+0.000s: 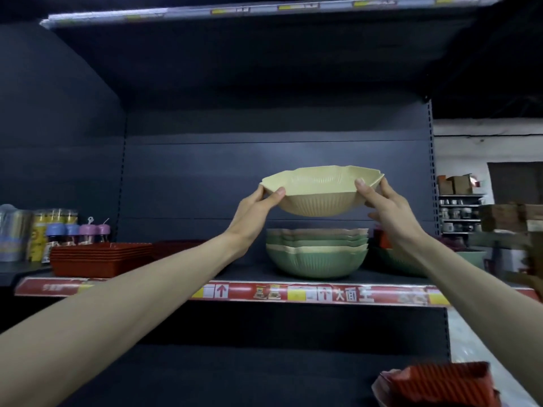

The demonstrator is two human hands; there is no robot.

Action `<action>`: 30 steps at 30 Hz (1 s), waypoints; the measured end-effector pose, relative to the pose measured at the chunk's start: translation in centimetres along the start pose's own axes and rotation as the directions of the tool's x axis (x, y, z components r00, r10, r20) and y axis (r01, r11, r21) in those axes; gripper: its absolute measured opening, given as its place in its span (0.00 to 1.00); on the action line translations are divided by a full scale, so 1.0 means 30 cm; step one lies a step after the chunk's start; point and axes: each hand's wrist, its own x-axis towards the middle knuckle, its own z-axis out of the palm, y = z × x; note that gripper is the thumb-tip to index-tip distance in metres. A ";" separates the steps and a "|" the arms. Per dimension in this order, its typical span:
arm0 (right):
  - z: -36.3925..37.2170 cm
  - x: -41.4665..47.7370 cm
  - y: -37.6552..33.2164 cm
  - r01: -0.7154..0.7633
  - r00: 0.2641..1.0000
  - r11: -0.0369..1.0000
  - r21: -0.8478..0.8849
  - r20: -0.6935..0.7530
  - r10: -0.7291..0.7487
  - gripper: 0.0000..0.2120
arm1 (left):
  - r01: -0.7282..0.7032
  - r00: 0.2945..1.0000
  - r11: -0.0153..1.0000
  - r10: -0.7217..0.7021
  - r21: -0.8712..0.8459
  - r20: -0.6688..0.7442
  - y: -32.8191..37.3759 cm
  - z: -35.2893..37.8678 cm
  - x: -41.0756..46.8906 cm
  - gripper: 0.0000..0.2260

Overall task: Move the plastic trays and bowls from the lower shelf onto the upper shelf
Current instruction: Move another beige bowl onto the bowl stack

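Both hands hold a pale yellow ribbed plastic bowl [320, 193] above the upper shelf [293, 293].
Left hand [255, 211] and right hand [388, 208] pinch opposite rims; it hangs clear above the stack of green and cream scalloped bowls [317, 252].

Bare arms reach in from 7 and 4 o'clock; left hand [258, 207] and right hand [388, 210] pinch the bowl [317, 201] at opposite rims, thumbs on top.

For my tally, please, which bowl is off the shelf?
The cream bowl, held between left hand and right hand; the stacked bowls rest on the shelf.
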 end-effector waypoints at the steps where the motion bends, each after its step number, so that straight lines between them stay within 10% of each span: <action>1: -0.005 0.017 0.018 -0.012 1.000 1.000 0.006 0.006 0.012 0.12 | 0.015 1.000 1.000 -0.015 -0.010 -0.002 -0.012 0.013 0.015 0.21; 8: -0.009 0.095 0.133 -0.146 0.989 0.986 0.078 0.020 0.145 0.47 | 0.070 0.997 0.997 -0.070 0.021 -0.026 -0.105 0.066 0.078 0.25; 22: 0.034 0.137 0.306 -0.349 0.937 0.927 0.135 0.056 0.344 0.59 | 0.253 0.962 0.960 -0.237 0.119 -0.132 -0.248 0.085 0.094 0.45; 27: 0.059 0.112 0.313 -0.365 0.930 0.920 0.139 0.025 0.366 0.44 | 0.307 0.936 0.950 -0.290 0.062 -0.200 -0.284 0.119 0.086 0.39; 30: 0.062 0.099 0.348 -0.362 0.932 0.925 0.119 0.017 0.362 0.65 | 0.315 0.931 0.945 -0.291 0.083 -0.220 -0.296 0.132 0.082 0.37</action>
